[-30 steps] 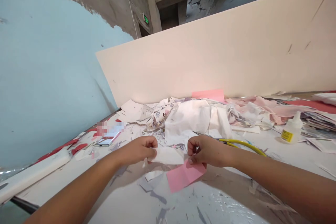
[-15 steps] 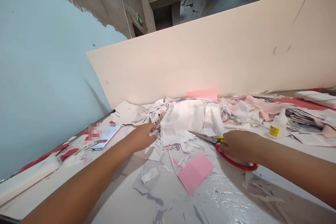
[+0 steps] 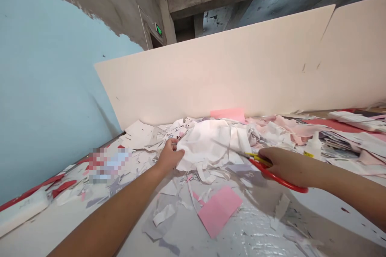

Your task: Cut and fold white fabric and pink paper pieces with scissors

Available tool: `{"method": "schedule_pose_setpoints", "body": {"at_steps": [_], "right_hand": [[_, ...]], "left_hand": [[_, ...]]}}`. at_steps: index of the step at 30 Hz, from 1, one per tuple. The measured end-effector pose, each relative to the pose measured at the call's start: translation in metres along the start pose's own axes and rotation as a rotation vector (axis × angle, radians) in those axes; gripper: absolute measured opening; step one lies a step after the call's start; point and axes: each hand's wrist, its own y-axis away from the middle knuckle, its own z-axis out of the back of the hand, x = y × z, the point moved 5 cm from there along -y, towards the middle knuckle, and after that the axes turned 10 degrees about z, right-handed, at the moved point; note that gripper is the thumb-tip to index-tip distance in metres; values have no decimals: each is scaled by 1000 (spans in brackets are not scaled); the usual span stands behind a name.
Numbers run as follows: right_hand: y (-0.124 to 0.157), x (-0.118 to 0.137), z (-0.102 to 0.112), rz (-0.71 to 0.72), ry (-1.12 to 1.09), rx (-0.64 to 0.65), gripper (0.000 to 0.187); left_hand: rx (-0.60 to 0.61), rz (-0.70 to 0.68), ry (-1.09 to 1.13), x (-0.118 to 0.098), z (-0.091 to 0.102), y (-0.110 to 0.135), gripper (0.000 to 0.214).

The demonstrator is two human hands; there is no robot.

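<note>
White sheet (image 3: 205, 140) pinched in the fingers (image 3: 173, 141) of the left hand (image 3: 169, 156); right hand (image 3: 289, 165) grips scissors (image 3: 256, 164), blades (image 3: 240, 152) best kept clear of loose folds.

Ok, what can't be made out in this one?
All in the head view:
Right hand: finger placement in the scissors, hidden by the hand's back.
Left hand: whether it grips the white sheet; the hand hides the contact.
Squeeze bottle: label print, too small.
White bar: its end, cut off by the left edge.
Pixelated patch: contents, blurred out.
</note>
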Motion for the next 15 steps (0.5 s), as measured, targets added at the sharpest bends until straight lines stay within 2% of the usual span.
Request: {"method": "schedule_pose_setpoints", "body": {"at_steps": [3,6,9,11,15], "right_hand": [[-3,15,1,44,-159,-100,15],[-18,32,-8,87,-338,-189,20],[-45,41,-20,42,-383,-196,33],[-66,40,-25,-49,-462,-223,41],[-102,45,-30,-80,-583,-301,43]], "left_hand": [[63,-16,208,-1,-3,1,50],[118,-88,433,-6,-3,2,55],[119,-188,515,-18,1,3,57],[133,-240,541,-29,4,5,56],[204,-285,557,-52,5,13,59]]}}
